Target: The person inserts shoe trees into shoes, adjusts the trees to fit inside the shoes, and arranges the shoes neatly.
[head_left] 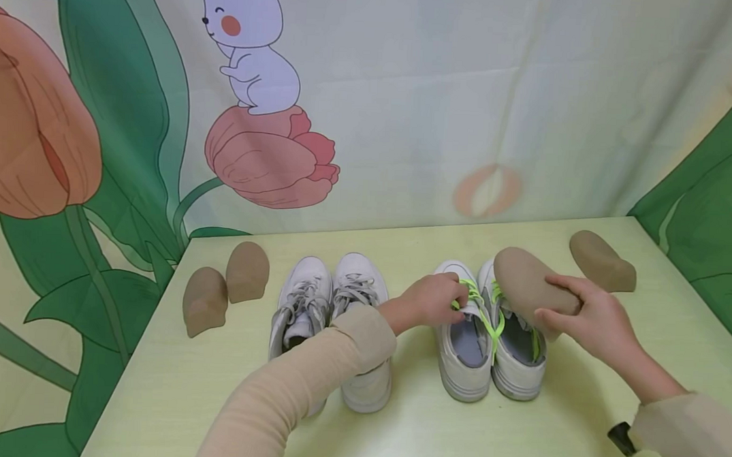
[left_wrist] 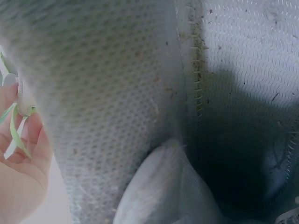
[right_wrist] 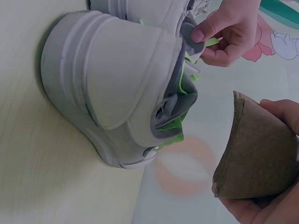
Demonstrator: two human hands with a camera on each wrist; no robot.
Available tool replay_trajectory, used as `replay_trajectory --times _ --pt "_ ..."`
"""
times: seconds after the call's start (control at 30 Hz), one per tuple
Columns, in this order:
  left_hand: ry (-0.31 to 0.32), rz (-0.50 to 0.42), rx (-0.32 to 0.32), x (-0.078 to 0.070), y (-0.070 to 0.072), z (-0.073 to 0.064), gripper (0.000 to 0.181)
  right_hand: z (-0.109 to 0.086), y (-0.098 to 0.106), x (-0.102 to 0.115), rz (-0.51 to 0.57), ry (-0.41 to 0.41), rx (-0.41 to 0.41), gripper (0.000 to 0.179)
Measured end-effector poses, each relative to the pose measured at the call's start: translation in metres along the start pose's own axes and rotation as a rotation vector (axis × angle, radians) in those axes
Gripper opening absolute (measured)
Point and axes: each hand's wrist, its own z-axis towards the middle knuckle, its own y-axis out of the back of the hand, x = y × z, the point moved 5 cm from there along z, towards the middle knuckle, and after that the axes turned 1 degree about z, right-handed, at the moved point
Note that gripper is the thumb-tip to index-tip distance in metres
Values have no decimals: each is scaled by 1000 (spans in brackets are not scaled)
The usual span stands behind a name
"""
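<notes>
My left hand (head_left: 430,299) pinches the grey tongue (right_wrist: 189,37) of the left white sneaker (head_left: 465,379), beside its green laces. In my right hand (head_left: 598,317) is a brown moulded cardboard shoe insert (head_left: 523,280), gripped between thumb and fingers near its cut end. The insert's rounded end points away from me, over the front of the right white sneaker (head_left: 519,381). Its hollow side shows a rough edge in the right wrist view. Both green-laced sneakers stand side by side, toes towards the wall. The left wrist view is mostly filled by close-up shoe fabric.
A second pair of sneakers (head_left: 365,392) with grey laces stands left, partly behind my left sleeve (head_left: 310,383). Two brown inserts (head_left: 247,271) lie at the table's left, another insert (head_left: 600,261) at the back right. A printed curtain (head_left: 407,121) hangs behind the table (head_left: 406,435).
</notes>
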Motion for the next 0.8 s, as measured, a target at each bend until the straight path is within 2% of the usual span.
replay_trajectory --times 0.47,0.8 --pt "-51 -25 -72 -1 4 -1 9 -12 -1 9 13 13 48 56" --pt "-58 -63 -83 0 4 -1 7 -21 -2 14 21 -19 139 59"
